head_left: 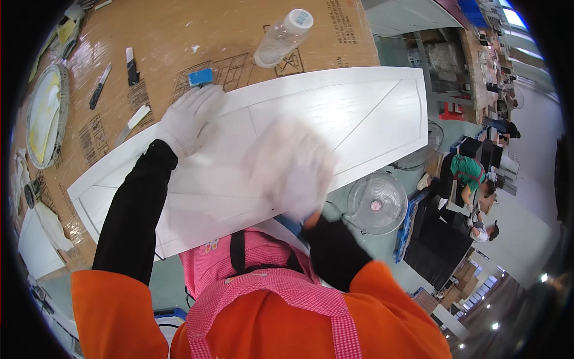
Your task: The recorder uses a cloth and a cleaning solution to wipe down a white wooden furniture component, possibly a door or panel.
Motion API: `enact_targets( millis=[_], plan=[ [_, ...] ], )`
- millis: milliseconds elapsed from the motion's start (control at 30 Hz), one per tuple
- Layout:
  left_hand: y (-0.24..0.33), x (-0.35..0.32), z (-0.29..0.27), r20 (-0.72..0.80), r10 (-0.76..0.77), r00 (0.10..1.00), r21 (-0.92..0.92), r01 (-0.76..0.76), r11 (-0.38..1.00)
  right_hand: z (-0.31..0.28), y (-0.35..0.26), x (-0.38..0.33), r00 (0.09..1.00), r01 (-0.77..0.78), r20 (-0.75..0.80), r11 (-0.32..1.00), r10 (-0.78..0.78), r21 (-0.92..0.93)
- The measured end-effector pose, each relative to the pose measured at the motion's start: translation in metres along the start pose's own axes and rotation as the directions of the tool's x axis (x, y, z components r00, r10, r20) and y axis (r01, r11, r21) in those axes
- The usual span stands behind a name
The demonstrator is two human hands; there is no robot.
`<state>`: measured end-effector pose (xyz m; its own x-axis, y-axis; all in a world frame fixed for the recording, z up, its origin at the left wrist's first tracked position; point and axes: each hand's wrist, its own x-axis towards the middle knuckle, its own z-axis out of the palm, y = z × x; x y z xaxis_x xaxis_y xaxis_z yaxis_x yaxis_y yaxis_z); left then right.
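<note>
Head view: left hand [192, 113] flat, fingers released, presumably steadying white panel [353, 107]; right hand [302, 188] blurred at pale cloth [284, 146], fingers' grip indeterminable.

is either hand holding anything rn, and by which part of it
The right hand seems to hold a whitish cloth, but motion blur hides which part is gripped. The left hand rests on the white panel, with nothing visibly held.

This looks like a factory workshop: a broad workbench covered in brown printed cardboard [221, 27] bears a long white panel [335, 107] and a slim black-handled knife [97, 93], a round grey wire-caged fan [376, 205] stands nearby, and a co-worker in a green top [466, 169] bends farther off in the large hall [535, 197].
</note>
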<state>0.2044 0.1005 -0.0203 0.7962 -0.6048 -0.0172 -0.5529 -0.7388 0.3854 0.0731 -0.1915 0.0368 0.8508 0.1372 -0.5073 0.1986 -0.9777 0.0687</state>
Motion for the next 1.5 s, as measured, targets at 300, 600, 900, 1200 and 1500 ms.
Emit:
enact_targets(
  millis=[300,600,900,1200,1500],
  plan=[
    [0.018,0.040,-0.001,-0.089,0.102,0.991,-0.075,-0.109,0.991,0.055,0.265,0.093,0.730,-0.366,-0.600,0.929,0.327,0.061],
    [0.011,0.020,-0.005,-0.099,0.101,0.990,-0.061,-0.108,0.992,0.071,0.095,-0.004,0.854,0.097,-0.480,0.968,-0.201,-0.232],
    [0.020,0.040,-0.003,-0.082,0.105,0.991,-0.043,-0.108,0.993,0.030,0.278,0.113,0.697,-0.239,-0.667,0.962,0.263,0.129],
    [0.018,0.031,-0.001,-0.129,0.059,0.990,-0.024,-0.063,0.998,0.040,0.110,-0.024,0.954,0.020,-0.300,0.999,-0.007,0.040],
    [0.026,0.045,-0.005,-0.099,0.092,0.991,-0.030,-0.095,0.995,0.078,0.408,0.100,0.699,-0.430,-0.640,0.903,0.321,-0.017]
  ],
)
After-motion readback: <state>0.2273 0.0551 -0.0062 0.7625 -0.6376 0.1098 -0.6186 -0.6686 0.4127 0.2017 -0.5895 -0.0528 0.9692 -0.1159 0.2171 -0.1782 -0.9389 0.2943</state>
